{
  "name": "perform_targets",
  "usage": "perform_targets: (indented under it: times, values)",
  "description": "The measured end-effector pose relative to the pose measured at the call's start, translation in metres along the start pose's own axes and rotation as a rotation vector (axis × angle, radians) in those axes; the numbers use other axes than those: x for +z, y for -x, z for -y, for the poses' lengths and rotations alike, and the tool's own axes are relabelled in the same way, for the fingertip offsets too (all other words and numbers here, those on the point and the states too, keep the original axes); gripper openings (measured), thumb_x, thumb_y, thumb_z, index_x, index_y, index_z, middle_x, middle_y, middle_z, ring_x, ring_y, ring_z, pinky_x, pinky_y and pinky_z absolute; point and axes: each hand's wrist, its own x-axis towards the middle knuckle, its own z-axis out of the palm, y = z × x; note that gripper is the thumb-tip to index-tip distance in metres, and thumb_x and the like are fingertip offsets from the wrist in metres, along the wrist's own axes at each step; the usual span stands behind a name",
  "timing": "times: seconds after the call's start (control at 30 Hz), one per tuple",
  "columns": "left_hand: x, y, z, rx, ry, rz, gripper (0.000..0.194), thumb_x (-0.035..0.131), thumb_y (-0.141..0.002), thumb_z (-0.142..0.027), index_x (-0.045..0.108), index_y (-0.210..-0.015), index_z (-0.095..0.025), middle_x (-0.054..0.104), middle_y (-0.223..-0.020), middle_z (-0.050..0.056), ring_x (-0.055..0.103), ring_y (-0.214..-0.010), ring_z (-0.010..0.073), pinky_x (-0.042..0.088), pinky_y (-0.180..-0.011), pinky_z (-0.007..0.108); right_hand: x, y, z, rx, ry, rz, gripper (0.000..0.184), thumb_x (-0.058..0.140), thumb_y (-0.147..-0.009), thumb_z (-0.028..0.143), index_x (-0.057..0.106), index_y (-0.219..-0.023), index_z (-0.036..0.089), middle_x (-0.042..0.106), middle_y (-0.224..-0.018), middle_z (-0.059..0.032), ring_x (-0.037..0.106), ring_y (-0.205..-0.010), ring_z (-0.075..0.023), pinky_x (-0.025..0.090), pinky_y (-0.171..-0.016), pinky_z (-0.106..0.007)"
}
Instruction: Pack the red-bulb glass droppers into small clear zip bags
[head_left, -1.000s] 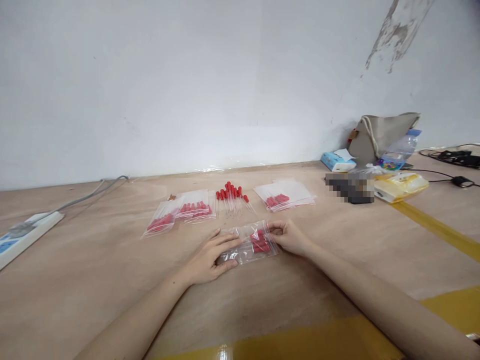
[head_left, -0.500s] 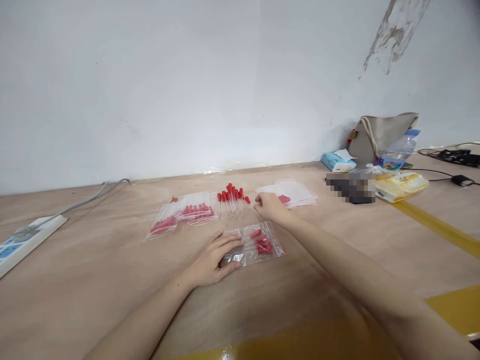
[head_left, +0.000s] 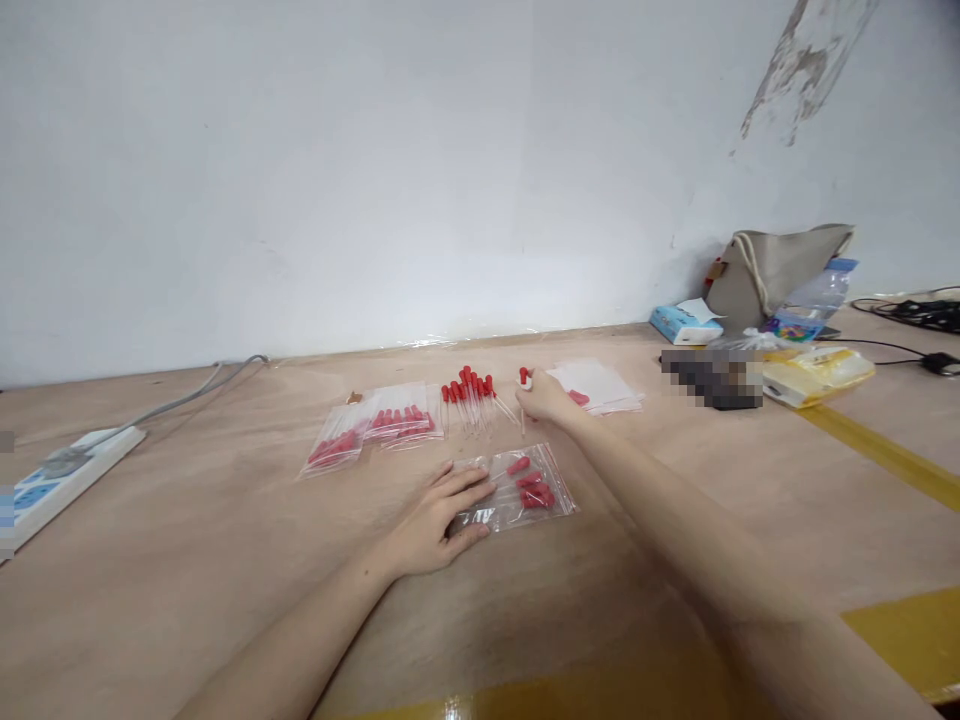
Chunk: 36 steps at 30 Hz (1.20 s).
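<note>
A: A pale wall [head_left: 375, 180] rises behind the surface [head_left: 187, 560]. What sits at far left?

B: A power strip [head_left: 112, 455], its grey cord [head_left: 180, 405] running back toward the wall. Next come packed bags [head_left: 397, 397], overlapping, red bulbs showing through.

A: And the left hand [head_left: 431, 530]?

B: Flat, fingers spread, resting on the left end of a clear bag [head_left: 506, 512]. Red-bulbed droppers [head_left: 536, 495] lie inside, bulbs toward the right end.

A: Behind that bag?

B: A cluster of loose droppers [head_left: 469, 388], fanned out.

A: The right hand [head_left: 547, 400]?

B: It pinches one dropper [head_left: 523, 376], bulb above the fingers, just right of the cluster.

A: Past it?

B: White bags [head_left: 600, 378], partly hidden by that hand. Then a blue pack [head_left: 679, 326], a grey tote [head_left: 787, 260] and a yellow pack [head_left: 817, 375].
</note>
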Motion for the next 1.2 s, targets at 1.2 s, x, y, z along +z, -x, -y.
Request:
perform_targets:
  times: [1.2]
  values:
    - [-0.004, 0.0, 0.0, -0.011, 0.01, -0.011, 0.046, 0.048, -0.086, -0.037, 0.039, -0.13, -0.026, 0.043, -0.133, 0.006, 0.037, -0.124, 0.0216, 0.02, -0.107, 0.046, -0.003, 0.099, -0.044, 0.184, -0.95, -0.206, 0.043, 0.061, -0.066, 0.036, 0.03, -0.092, 0.024, 0.055, -0.06, 0.0094, 0.059, -0.049, -0.0111, 0.052, -0.052, -0.026]
